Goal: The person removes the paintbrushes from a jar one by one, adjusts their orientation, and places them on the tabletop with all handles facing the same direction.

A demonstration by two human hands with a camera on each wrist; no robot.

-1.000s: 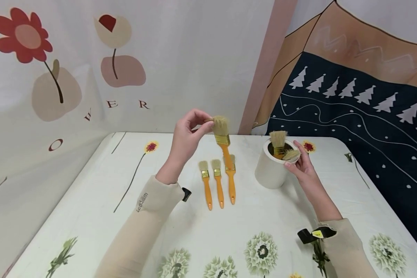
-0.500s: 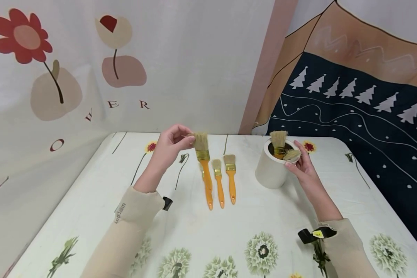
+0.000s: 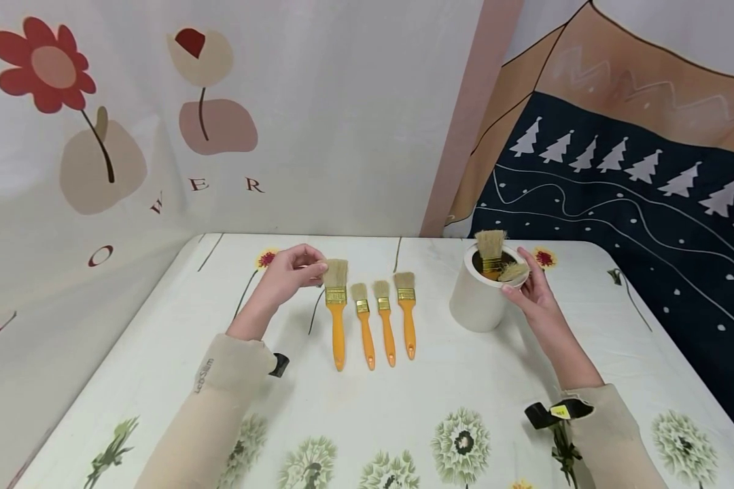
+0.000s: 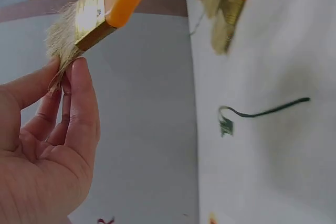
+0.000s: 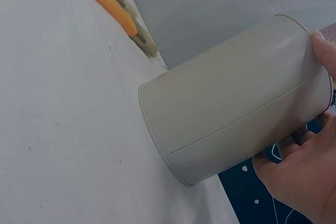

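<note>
My left hand [image 3: 290,275] pinches the bristles of a wide paintbrush [image 3: 337,314] between thumb and fingertips. In the left wrist view this paintbrush [image 4: 92,17] has pale bristles, a gold ferrule and an orange handle. To its right three narrower paintbrushes lie in a row: one [image 3: 365,329], a second [image 3: 385,326] and a third [image 3: 407,319], bristles pointing away. My right hand [image 3: 532,292] grips the rim of a white cylindrical holder [image 3: 477,302], thumb in front and fingers around its far side. Two paintbrushes stand inside, one upright [image 3: 491,246] and one leaning [image 3: 514,273].
A white flower-printed cloth [image 3: 367,414] covers the table. Behind it hang a pale curtain [image 3: 342,136] with flowers and letters and a dark tree-patterned cloth [image 3: 624,197]. Each wrist wears a black camera.
My left hand has moved left and down with the wide paintbrush, from above the row to its left end beside the others. The right hand and the holder have stayed in place.
</note>
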